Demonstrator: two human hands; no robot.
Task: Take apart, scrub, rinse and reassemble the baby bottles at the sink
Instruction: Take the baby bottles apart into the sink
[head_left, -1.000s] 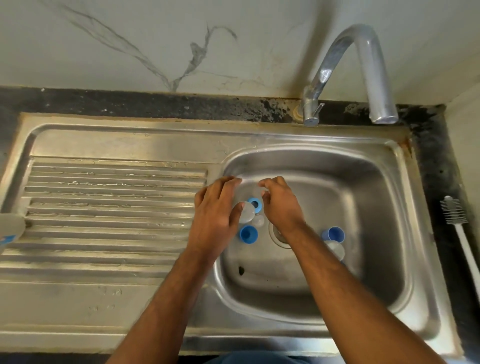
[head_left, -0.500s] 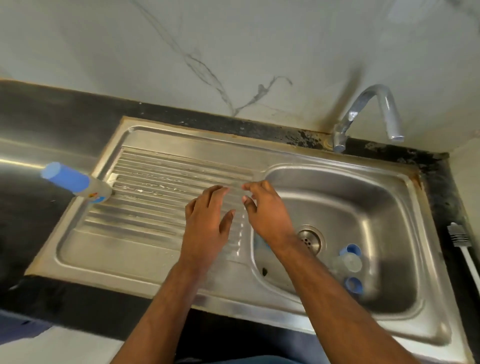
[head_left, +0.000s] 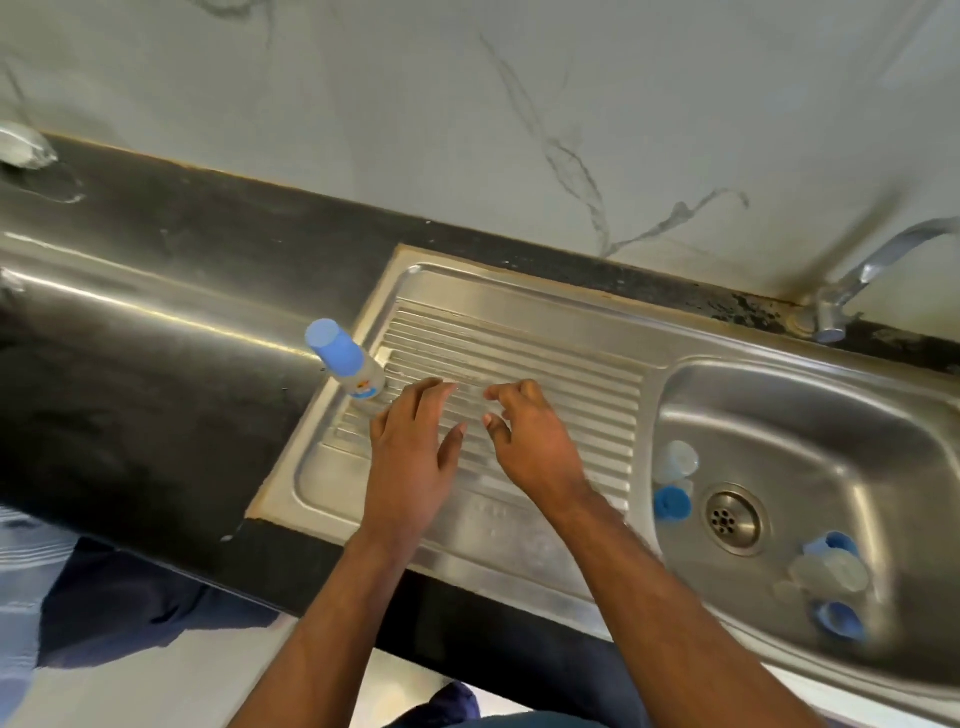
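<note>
Bottle (head_left: 347, 362) blue-capped, upright on drainboard; both grips (head_left: 415, 447) (head_left: 530, 441) loose, empty

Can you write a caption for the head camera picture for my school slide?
Both hands, left and right, reach across the drainboard toward a capped baby bottle.

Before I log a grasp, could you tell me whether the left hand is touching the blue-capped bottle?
Apart: the head view shows bare drainboard between the left hand and the blue-capped bottle.

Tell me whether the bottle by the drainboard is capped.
Capped: the bottle wears its blue cap and stands beside the left hand.
</note>
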